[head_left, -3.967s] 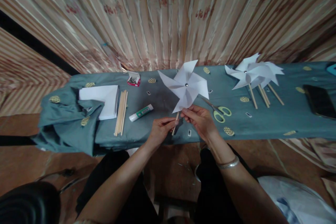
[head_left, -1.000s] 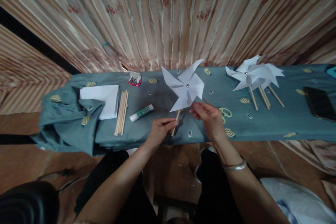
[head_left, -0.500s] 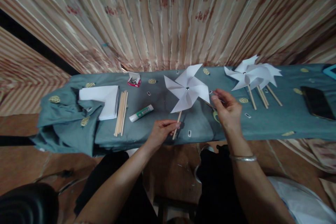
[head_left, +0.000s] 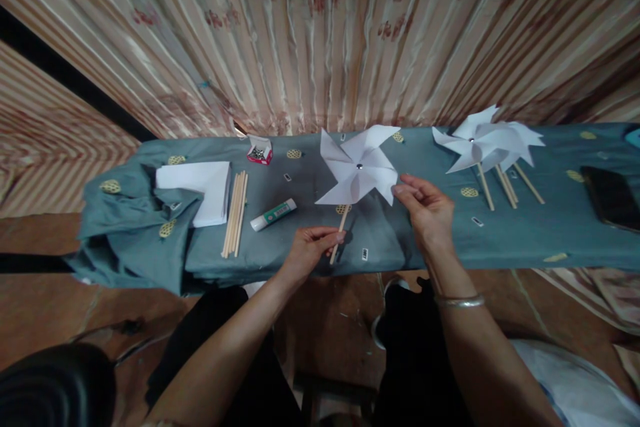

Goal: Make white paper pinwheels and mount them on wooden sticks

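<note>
A white paper pinwheel [head_left: 345, 172] with a silver pin at its centre is tilted over the cloth-covered table. My left hand [head_left: 313, 250] is closed around the lower part of its wooden stick [head_left: 343, 220], near the front edge. My right hand [head_left: 427, 207] is at the pinwheel's right side, thumb and forefinger slightly apart, their tips at the edge of a blade. Whether they press on the paper is hard to see. More white pinwheels [head_left: 517, 140] on wooden sticks lie overlapping to the right.
On the left lie folded white paper [head_left: 215, 193], several wooden sticks [head_left: 233, 217] and a glue stick [head_left: 273, 213]. Behind them is an open red-and-white box [head_left: 260, 152] of metal pins. A dark phone [head_left: 607, 197] lies far right. A striped curtain [head_left: 320, 47] hangs behind the table.
The pinwheel's blades have turned about the pin. My right hand has come slightly left to the blade edge; a greenish handle beside it no longer shows. My left hand still holds the stick.
</note>
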A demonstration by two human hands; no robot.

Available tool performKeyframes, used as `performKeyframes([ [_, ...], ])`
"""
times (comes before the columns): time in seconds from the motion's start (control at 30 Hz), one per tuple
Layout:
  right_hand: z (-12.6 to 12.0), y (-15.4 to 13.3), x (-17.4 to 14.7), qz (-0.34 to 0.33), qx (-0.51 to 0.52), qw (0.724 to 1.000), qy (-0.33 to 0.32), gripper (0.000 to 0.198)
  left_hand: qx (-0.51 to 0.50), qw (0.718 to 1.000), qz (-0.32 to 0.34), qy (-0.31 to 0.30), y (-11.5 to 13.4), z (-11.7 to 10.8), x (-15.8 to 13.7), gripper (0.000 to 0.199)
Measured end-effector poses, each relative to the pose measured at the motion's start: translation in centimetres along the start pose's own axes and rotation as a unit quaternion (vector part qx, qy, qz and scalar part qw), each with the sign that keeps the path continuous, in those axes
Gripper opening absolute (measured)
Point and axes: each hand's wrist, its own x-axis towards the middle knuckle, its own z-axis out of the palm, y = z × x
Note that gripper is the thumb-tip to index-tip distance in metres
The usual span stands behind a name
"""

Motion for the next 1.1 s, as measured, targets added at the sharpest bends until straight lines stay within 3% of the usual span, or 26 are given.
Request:
performKeyframes([
  [0.4, 1.4, -0.7, -1.8, 0.078, 0.036, 0.996, -0.03, 0.03, -0.001, 1.0, 0.013, 0.003, 0.0, -0.1, 0.0, 0.038],
  [0.87, 2.2, -0.8, -3.1, 0.111, 0.063, 0.988, -0.092, 0.034, -0.004, 1.0, 0.01, 0.013, 0.0, 0.0, 0.1, 0.039],
  [1.1, 2.5, -0.6, -3.4, 0.092, 0.055, 0.988, -0.11, 0.027, -0.002, 1.0, 0.011, 0.012, -0.4, 0.0, 0.2, 0.038],
])
